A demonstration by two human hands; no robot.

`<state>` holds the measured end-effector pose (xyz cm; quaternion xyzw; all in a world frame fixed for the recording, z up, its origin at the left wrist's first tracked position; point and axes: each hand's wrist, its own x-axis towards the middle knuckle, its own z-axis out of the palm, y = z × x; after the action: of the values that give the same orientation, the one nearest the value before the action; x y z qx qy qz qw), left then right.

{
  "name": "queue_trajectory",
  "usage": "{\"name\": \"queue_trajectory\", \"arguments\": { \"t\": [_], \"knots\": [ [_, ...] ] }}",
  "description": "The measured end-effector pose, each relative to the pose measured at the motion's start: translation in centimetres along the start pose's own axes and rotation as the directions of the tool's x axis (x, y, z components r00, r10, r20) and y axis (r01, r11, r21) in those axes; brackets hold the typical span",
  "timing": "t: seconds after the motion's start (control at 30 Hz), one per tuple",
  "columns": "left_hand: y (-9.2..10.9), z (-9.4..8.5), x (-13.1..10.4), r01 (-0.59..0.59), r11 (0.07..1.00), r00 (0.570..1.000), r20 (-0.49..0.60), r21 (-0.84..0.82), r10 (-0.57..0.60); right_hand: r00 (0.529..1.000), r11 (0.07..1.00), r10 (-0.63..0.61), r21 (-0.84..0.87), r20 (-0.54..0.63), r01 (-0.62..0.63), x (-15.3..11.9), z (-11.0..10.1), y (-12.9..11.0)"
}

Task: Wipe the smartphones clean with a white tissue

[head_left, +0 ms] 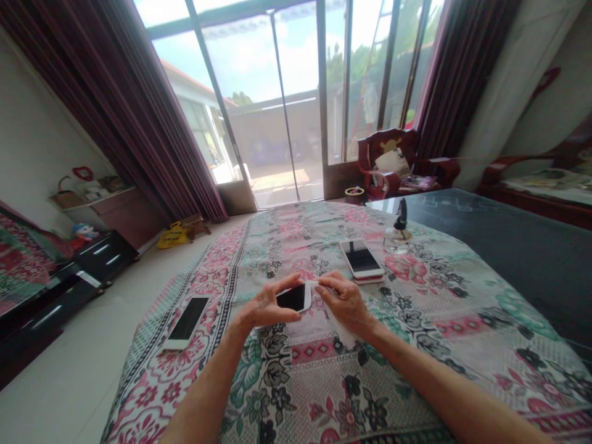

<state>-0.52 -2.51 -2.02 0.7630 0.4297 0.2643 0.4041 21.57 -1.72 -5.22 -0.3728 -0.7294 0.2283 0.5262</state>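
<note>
Forearms, hands with phone and white cloth

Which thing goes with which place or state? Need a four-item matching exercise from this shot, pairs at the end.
Things:
1. Left hand
2. Right hand
3. Clear bottle
4. Yellow bag

Places or states:
A. On the floor, beyond the table's left side
B. Holding a white cloth or tissue
C. Gripping a phone with a dark screen
D. Standing on the tablecloth, with a black top

Pairs: 1-C, 2-B, 3-D, 4-A
</note>
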Motion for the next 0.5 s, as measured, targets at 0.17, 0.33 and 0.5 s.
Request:
{"name": "queue_trajectory", "arguments": {
  "t": [0.17,0.33,0.5],
  "knots": [
    [0.0,0.0,0.0,-0.003,1.000,1.000,-0.013,0.015,0.003,0.999,0.999,-0.045,0.023,0.023,0.044,-0.4,0.3,-0.5],
    [-0.5,-0.4,-0.1,0.003,1.000,0.997,-0.075,0.008,-0.003,0.997,0.996,-0.064,0.072,0.042,0.061,-0.8,0.7,-1.9],
    [0.1,0.2,-0.1,0.000,1.000,0.999,-0.040,0.009,0.001,0.999,0.999,-0.004,0.053,0.045,0.002,-0.4,0.3,-0.9]
  ]
}}
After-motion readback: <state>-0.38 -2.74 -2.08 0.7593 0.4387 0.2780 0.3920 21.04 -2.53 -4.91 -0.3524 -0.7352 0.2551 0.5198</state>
